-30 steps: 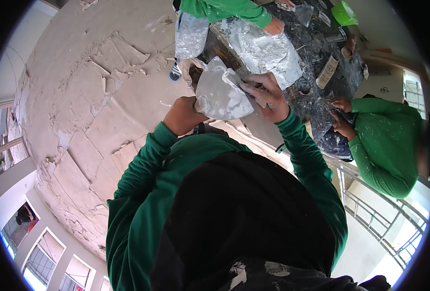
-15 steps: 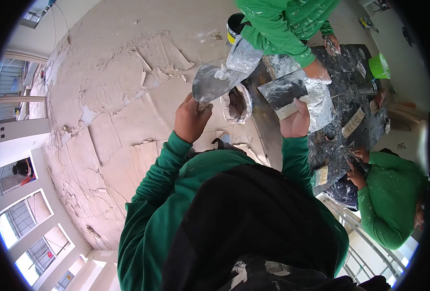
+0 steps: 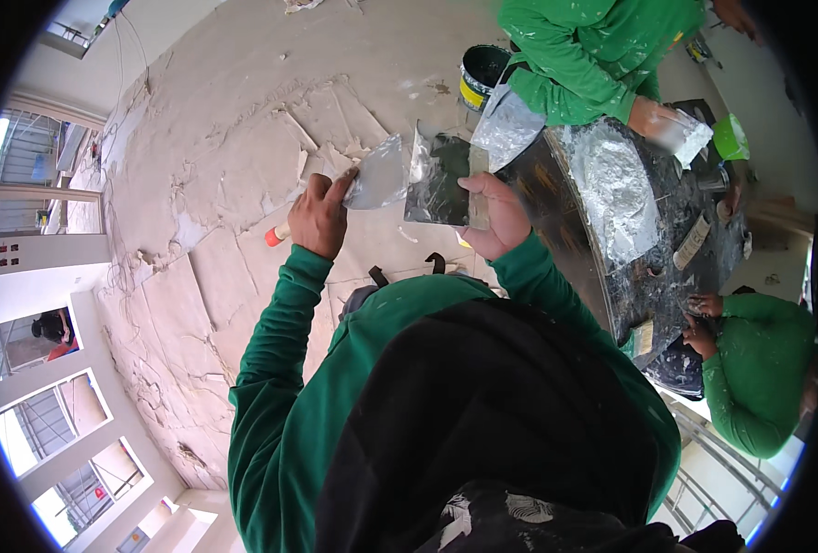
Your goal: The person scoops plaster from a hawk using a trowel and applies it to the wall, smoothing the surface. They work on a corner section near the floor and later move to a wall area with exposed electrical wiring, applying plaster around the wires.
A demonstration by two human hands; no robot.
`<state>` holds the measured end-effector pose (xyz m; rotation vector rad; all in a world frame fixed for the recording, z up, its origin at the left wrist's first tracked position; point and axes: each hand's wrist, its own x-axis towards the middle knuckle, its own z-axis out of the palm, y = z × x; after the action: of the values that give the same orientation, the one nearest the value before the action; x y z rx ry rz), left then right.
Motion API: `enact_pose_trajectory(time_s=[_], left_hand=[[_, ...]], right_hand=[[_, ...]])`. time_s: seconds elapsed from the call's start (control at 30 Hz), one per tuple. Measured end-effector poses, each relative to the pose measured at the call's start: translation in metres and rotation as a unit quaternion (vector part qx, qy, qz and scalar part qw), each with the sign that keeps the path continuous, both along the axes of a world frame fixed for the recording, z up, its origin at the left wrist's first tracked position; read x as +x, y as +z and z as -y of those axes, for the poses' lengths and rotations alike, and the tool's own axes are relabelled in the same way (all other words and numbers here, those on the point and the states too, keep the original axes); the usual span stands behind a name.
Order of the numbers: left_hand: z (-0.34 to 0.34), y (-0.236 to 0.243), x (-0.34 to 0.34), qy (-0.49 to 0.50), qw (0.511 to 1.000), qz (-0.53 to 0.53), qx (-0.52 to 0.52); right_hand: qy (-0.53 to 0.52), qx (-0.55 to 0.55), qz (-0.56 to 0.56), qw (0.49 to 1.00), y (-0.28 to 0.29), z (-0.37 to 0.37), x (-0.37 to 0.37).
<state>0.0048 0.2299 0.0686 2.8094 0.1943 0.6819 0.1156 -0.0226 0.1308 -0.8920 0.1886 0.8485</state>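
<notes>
My left hand (image 3: 319,217) is closed round a putty knife (image 3: 378,175); its broad grey blade points right, and its red-ended handle sticks out below the hand. In my right hand (image 3: 503,217) is a wide scraper (image 3: 441,184), a dark rectangular blade with a pale grip strip along one edge and white smears. The two blades stand upright, close together, in front of me. Whether they touch I cannot tell. To the right, a flattened heap of white putty (image 3: 612,194) lies on the dark worktable (image 3: 556,221).
A co-worker in green (image 3: 593,55) leans over the table's far end, with a putty-covered tool (image 3: 693,143) in hand. Another person (image 3: 759,369) sits at the right. Around them are a black bucket (image 3: 484,78), a green bucket (image 3: 729,138) and a brush (image 3: 642,338). Torn sheeting (image 3: 206,267) covers the floor.
My right hand has moved left, away from the putty, bringing the scraper beside the putty knife. My left hand has shifted slightly left. The far co-worker's tool has moved right.
</notes>
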Motion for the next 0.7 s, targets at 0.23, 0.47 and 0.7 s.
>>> enact_pose_trajectory(time_s=[0.23,0.47,0.7], left_hand=[[-0.074,-0.005,-0.057,0.002,0.888,-0.126,-0.442],[-0.152,0.048,-0.060,0.033,0.815,-0.207,-0.540],[-0.289,0.037,0.005,0.071,0.887,-0.142,-0.435]], right_hand=[[0.022,-0.233,0.705,0.669,0.012,-0.102,0.014],[0.203,-0.046,0.829,0.518,0.010,-0.229,0.047],[0.193,-0.079,0.890,0.405,0.038,-0.363,0.169]])
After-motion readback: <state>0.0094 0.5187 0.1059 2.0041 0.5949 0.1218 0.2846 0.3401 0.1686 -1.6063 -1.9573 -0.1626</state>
